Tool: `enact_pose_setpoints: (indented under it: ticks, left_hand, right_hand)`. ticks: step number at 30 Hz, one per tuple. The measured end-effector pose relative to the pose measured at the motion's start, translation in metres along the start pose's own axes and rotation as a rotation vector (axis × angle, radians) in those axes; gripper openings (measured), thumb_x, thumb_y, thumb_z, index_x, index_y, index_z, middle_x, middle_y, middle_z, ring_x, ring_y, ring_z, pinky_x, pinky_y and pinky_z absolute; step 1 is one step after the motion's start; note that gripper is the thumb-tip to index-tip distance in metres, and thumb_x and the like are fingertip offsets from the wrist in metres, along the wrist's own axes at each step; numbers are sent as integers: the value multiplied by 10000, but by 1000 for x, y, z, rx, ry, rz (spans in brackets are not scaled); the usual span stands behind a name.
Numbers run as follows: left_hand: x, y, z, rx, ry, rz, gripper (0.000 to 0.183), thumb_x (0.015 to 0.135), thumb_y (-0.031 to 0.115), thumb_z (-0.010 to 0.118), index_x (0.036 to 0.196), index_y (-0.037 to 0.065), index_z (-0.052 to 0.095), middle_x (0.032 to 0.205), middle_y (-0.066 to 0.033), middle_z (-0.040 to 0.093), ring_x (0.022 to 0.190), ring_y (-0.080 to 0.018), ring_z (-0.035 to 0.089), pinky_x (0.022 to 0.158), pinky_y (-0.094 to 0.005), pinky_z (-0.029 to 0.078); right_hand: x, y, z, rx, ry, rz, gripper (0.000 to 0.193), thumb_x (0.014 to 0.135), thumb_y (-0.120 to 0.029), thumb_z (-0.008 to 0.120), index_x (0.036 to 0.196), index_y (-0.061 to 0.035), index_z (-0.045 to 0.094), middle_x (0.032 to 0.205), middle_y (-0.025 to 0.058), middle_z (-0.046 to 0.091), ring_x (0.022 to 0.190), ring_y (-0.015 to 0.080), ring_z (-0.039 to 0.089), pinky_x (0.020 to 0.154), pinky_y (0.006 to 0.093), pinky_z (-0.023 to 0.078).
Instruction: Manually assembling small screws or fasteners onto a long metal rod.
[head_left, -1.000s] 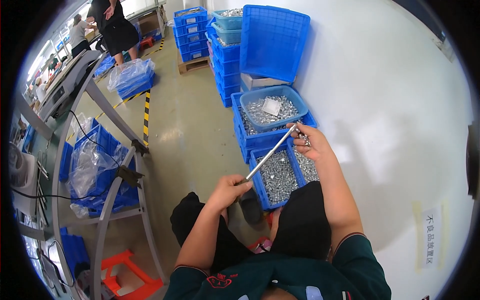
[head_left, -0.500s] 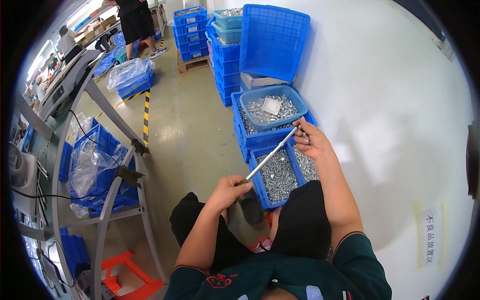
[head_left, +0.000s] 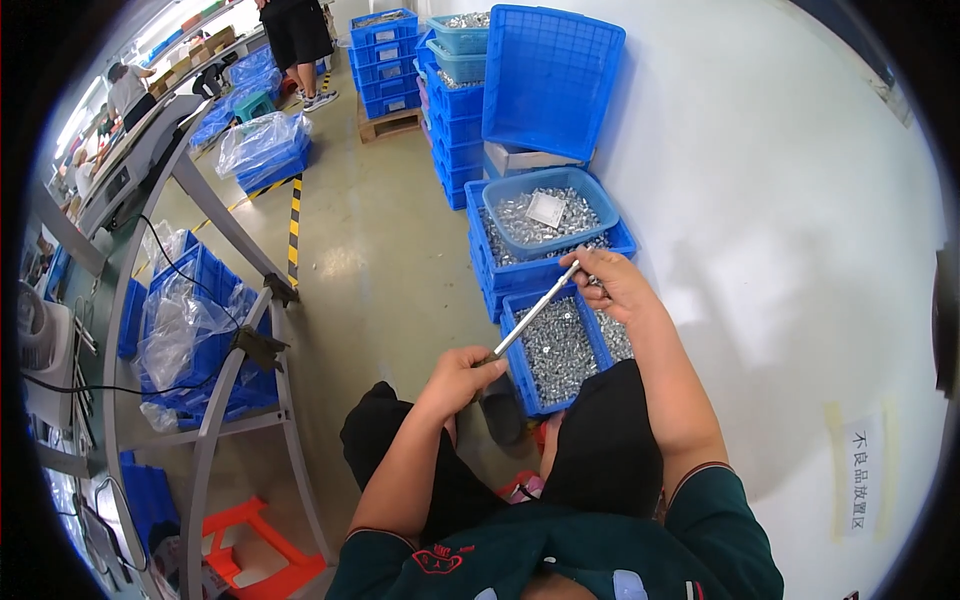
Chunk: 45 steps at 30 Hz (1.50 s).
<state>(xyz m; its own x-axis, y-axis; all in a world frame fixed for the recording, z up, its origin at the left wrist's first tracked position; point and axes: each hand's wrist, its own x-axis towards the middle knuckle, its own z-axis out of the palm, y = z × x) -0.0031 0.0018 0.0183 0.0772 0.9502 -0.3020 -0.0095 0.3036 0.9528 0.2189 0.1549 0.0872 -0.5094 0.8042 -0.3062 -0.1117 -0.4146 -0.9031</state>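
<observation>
My left hand (head_left: pixel 463 380) is closed around the near end of a slim silvery metal rod (head_left: pixel 530 318). The rod slants up and to the right, above a blue crate. At its far tip, the thumb and fingertips of my right hand (head_left: pixel 612 284) pinch together; small shiny pieces seem tucked in the curled fingers, too small to make out. Below, many small metal fittings (head_left: pixel 560 360) fill the blue crate (head_left: pixel 518 383) between my knees. Just beyond my right hand, a light-blue basin (head_left: pixel 498 222) of similar fittings, with a white slip (head_left: pixel 545 209) on them, rests on another crate.
An empty blue crate (head_left: pixel 553 80) leans upright near the white wall (head_left: pixel 760 180). Stacked blue crates (head_left: pixel 385 70) stand farther back. On my left is a grey metal-framed bench (head_left: pixel 215 430) with plastic-covered crates (head_left: pixel 195 330). An orange stool (head_left: pixel 265 555) lies low. Other people stand far off.
My right hand has shifted left and slightly toward my left hand, and its fingers now sit lower along the rod's tip. My left hand has barely moved.
</observation>
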Motion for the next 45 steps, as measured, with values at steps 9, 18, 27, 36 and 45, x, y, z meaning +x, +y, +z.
enact_pose_setpoints:
  ticks: [9, 18, 27, 36, 45]
  left_hand:
    - [5, 1, 1, -14, 13, 23, 234, 814, 220, 634, 688, 39, 558, 561, 43, 442, 495, -53, 384, 448, -230, 287]
    - [2, -2, -1, -9, 21, 30, 231, 814, 219, 634, 690, 39, 560, 557, 40, 443, 490, -49, 386, 443, -229, 282]
    - [4, 1, 0, -45, -4, -2, 198, 809, 219, 642, 780, 25, 615, 584, 43, 457, 528, -47, 398, 465, -219, 284]
    - [4, 1, -1, 22, 4, 25, 220, 807, 220, 643, 725, 23, 589, 576, 38, 456, 522, -56, 397, 465, -228, 293]
    - [1, 2, 0, 39, 23, 3, 217, 797, 215, 653, 733, 17, 589, 580, 31, 468, 525, -60, 409, 466, -236, 306]
  right_hand:
    - [8, 5, -27, 230, -60, 187, 148, 832, -93, 571, 939, 9, 561, 721, 67, 543, 470, 37, 383, 343, 130, 272]
    - [14, 11, -34, 378, 0, 119, 165, 830, -92, 569, 946, 21, 539, 777, 92, 556, 490, 47, 422, 327, 139, 285]
    - [33, 24, -56, 412, 126, 423, 201, 886, -174, 495, 918, 21, 530, 841, 132, 533, 472, 50, 418, 299, 135, 273]
    - [24, 17, -52, 404, 0, 241, 208, 884, -175, 513, 953, 20, 526, 796, 94, 539, 469, 52, 385, 325, 145, 270]
    - [17, 14, -48, 489, -16, 140, 265, 855, -308, 595, 878, -51, 539, 725, 59, 507, 439, 47, 377, 321, 144, 250]
